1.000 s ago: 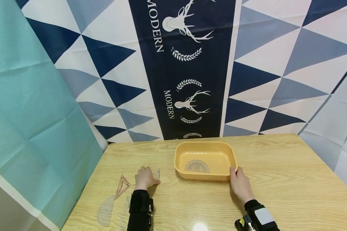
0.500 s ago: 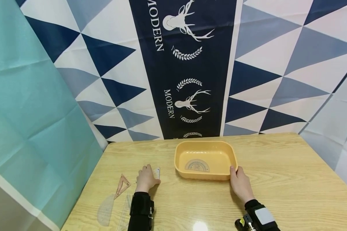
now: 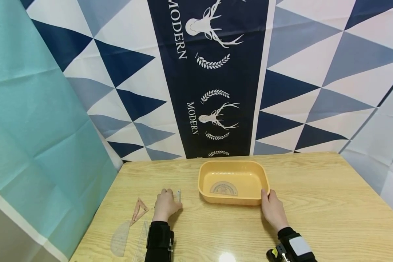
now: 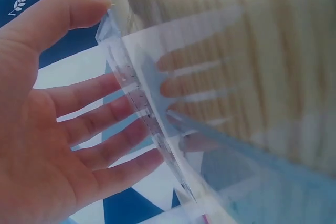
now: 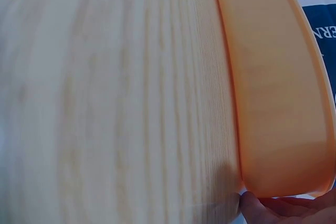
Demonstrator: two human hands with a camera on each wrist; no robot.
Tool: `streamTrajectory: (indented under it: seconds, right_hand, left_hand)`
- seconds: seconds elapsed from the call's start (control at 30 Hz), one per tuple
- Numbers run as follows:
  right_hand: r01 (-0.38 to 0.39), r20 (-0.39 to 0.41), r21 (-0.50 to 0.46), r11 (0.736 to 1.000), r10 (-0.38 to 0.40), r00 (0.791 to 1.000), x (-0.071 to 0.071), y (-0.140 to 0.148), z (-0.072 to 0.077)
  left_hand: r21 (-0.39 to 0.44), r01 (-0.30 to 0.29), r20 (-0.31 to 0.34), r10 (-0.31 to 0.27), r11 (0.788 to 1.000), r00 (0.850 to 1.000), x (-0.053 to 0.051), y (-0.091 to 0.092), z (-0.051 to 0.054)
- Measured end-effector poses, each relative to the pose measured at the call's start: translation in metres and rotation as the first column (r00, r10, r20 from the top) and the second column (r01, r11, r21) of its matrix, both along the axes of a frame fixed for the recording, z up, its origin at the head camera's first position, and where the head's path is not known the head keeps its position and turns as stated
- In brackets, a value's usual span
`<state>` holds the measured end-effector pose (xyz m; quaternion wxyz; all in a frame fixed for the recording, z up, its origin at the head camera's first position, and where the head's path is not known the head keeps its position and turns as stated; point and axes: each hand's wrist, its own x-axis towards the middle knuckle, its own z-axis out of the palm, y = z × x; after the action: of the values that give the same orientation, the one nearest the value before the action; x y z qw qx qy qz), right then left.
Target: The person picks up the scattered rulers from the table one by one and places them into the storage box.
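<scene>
A clear plastic drawing piece with scale marks (image 3: 178,195) is between the thumb and fingers of the left hand (image 3: 165,206), left of the yellow basin. In the left wrist view the thumb of the left hand (image 4: 58,124) touches one corner of the clear piece (image 4: 139,95), and the fingertips meet its marked edge; its full shape cannot be made out. The right hand (image 3: 274,211) grips the front right corner of the basin (image 3: 213,199). A clear protractor (image 3: 223,188) lies inside. The right wrist view shows the basin's side (image 5: 283,87) and the fingers (image 5: 294,211) at its corner.
On the table's left part lie a pinkish triangle (image 3: 139,211), a clear half-round piece (image 3: 119,238) and a long clear triangular piece (image 3: 140,243) beside the left forearm. A patterned cloth (image 3: 222,80) hangs behind the table, a teal one (image 3: 52,127) at the left.
The clear piece in the left hand has turned and looks narrower from above. The left hand has shifted only slightly; the right hand and the basin have stayed in place.
</scene>
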<state>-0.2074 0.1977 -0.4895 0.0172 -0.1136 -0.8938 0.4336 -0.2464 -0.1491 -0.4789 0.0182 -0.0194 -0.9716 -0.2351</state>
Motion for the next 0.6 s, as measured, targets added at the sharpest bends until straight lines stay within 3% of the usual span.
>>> streamTrajectory:
  seconds: [0.37,0.6]
  right_hand:
    - [0.001,0.003,0.007,1.0,-0.001,1.0,0.0,0.0,-0.001]
    - [0.008,0.0,0.002,1.0,-0.008,1.0,0.001,-0.001,0.0]
  left_hand:
    - [0.06,-0.017,-0.031,0.019,0.998,0.999,0.005,0.002,0.012]
    - [0.038,-0.035,-0.129,0.039,0.999,0.991,0.005,0.008,0.026]
